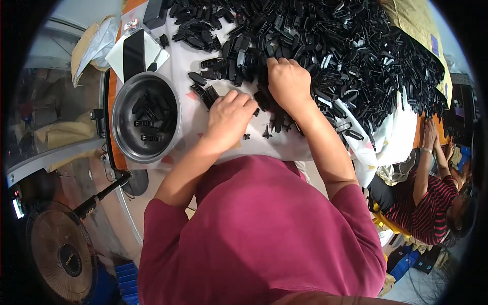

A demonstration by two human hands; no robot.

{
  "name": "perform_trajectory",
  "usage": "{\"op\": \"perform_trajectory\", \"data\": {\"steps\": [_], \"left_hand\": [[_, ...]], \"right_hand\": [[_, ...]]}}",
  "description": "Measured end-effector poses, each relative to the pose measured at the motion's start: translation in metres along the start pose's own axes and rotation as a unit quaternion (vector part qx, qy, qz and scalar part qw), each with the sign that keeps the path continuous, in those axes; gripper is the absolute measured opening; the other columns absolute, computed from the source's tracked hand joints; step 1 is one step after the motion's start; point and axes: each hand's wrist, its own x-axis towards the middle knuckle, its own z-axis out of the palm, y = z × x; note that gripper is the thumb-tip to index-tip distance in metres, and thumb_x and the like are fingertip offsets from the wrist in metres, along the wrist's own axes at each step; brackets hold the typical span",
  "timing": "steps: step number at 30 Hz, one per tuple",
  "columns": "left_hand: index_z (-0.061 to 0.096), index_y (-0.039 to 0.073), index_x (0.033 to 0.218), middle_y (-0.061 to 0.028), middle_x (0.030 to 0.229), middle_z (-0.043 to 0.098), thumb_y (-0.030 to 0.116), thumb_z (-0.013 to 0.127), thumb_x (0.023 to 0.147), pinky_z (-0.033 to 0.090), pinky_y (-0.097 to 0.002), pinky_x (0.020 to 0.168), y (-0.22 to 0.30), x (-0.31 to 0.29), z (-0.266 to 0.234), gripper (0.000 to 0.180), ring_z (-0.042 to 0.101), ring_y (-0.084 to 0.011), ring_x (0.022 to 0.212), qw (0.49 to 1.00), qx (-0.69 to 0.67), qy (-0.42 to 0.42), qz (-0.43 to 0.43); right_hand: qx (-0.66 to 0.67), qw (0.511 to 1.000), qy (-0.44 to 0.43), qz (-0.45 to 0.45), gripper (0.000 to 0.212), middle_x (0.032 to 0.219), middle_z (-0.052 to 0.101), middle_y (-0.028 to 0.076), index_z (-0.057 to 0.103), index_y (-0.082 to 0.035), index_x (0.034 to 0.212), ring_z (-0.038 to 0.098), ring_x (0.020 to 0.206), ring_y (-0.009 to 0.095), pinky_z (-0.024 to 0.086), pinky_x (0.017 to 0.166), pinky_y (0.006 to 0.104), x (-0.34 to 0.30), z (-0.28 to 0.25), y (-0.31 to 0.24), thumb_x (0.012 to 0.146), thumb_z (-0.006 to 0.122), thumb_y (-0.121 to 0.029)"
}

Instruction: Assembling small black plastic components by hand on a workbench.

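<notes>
A large heap of small black plastic parts (pixel 351 66) covers the far side and right of the table. At the heap's near edge is my right hand (pixel 290 81), its fingers curled down among the parts. Its fingertips are hidden, so what they grip cannot be made out. To its left, my left hand (pixel 231 116) is closed low over the white tablecloth. The end of a black plastic part (pixel 255 112) shows at its fingertips. Several loose parts (pixel 203 94) lie just beyond that hand. A round metal bowl (pixel 173 109) at the left holds several more black parts.
A dark phone-like slab (pixel 134 55) lies on white paper behind the bowl. Tiny black pieces (pixel 267 133) are scattered near the table's front edge. A standing fan (pixel 63 254) is at lower left. At right, a person in a striped shirt (pixel 432 216) sits with hands at the table.
</notes>
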Motion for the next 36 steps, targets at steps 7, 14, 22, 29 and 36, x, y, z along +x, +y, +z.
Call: {"op": "perform_trajectory", "data": {"steps": [7, 14, 22, 29, 36], "left_hand": [[0.052, 0.001, 0.088, -0.0044, 0.087, 0.06, -0.002, 0.066, 0.076, 0.044, -0.0201, 0.068, -0.005, -0.01, -0.008, 0.018, 0.055, -0.0084, 0.078, 0.74, -0.617, 0.145, -0.223], [0.055, -0.003, 0.106, -0.0083, 0.096, 0.062, -0.002, 0.065, 0.077, 0.049, -0.024, 0.077, 0.006, -0.004, -0.024, 0.031, 0.059, -0.012, 0.086, 0.755, -0.62, 0.136, -0.167], [0.058, -0.003, 0.101, -0.0077, 0.092, 0.064, -0.003, 0.066, 0.075, 0.05, -0.0234, 0.072, 0.011, -0.004, -0.028, 0.027, 0.061, -0.0117, 0.081, 0.772, -0.597, 0.145, -0.161], [0.061, -0.001, 0.097, -0.0079, 0.088, 0.065, 0.001, 0.07, 0.071, 0.05, -0.0246, 0.065, 0.011, -0.005, -0.026, 0.028, 0.061, -0.0123, 0.072, 0.79, -0.566, 0.167, -0.167], [0.063, 0.004, 0.091, -0.0087, 0.083, 0.065, 0.007, 0.074, 0.063, 0.048, -0.0304, 0.061, 0.005, -0.001, -0.05, 0.03, 0.061, -0.025, 0.068, 0.969, -0.171, 0.175, 0.029]], "right_hand": [[0.664, 0.739, -0.048, 0.105, 0.021, 0.089, 0.056, 0.007, 0.059, 0.003, 0.099, 0.06, 0.069, 0.017, 0.052, 0.057, 0.0258, -0.032, -0.045, -0.003, 0.08, 0.049, 0.002], [0.854, 0.454, -0.112, 0.228, 0.014, 0.071, 0.058, 0.009, 0.058, 0.002, 0.093, 0.06, 0.062, 0.015, 0.053, 0.049, 0.0237, -0.043, -0.05, -0.003, 0.082, 0.06, -0.006], [0.843, 0.457, -0.119, 0.257, 0.01, 0.069, 0.06, 0.01, 0.06, 0.002, 0.086, 0.053, 0.049, 0.011, 0.044, 0.038, 0.0197, -0.047, -0.055, -0.003, 0.082, 0.06, -0.007], [0.825, 0.483, -0.105, 0.273, 0.006, 0.066, 0.058, 0.007, 0.06, 0.0, 0.082, 0.05, 0.048, 0.008, 0.035, 0.033, 0.0177, -0.051, -0.057, -0.005, 0.082, 0.061, -0.006], [0.734, 0.619, -0.155, 0.233, 0.007, 0.064, 0.057, 0.001, 0.06, -0.002, 0.079, 0.046, 0.047, 0.004, 0.028, 0.038, 0.0161, -0.055, -0.055, -0.001, 0.082, 0.062, -0.008]]}}
